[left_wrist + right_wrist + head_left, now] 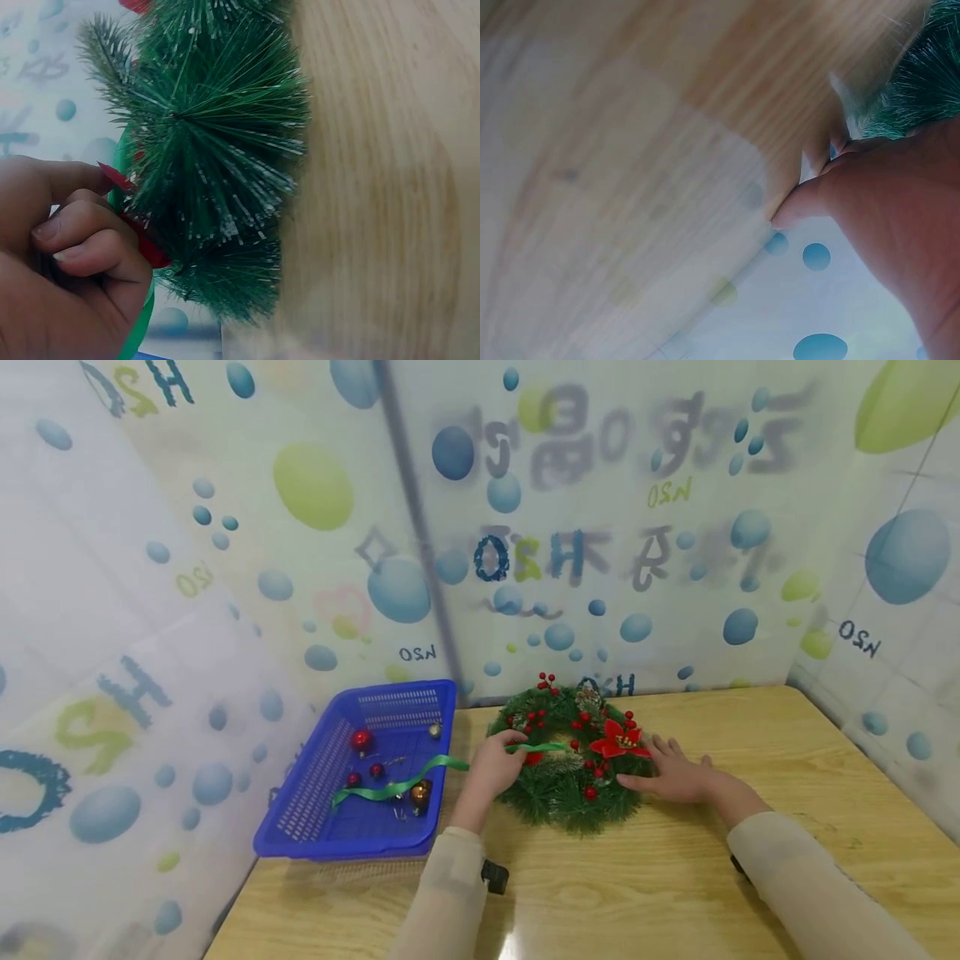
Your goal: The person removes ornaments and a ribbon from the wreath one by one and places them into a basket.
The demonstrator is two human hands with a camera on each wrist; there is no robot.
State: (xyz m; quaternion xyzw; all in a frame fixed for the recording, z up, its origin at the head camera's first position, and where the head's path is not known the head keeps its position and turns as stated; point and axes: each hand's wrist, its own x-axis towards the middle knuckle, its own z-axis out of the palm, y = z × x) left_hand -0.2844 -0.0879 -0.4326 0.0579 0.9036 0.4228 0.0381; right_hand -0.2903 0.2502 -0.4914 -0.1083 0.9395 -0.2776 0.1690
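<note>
A green Christmas wreath (577,806) with red berries, pine sprigs and a red poinsettia (618,740) lies on the table. At its left side my left hand (495,768) pinches a green ribbon (435,764); one end of the ribbon crosses the wreath's middle, the other trails into the blue basket. Red petals (150,244) show beside the curled fingers in the left wrist view. My right hand (678,774) rests on the wreath's right edge with fingers spread. In the right wrist view, most of its fingers are hidden behind the hand.
To the left stands a blue plastic basket (300,852) holding red baubles (362,742), a brown-gold bauble (421,795) and small ornaments. The wooden table (637,893) runs back to a wall (637,568) covered with a bubble-patterned sheet.
</note>
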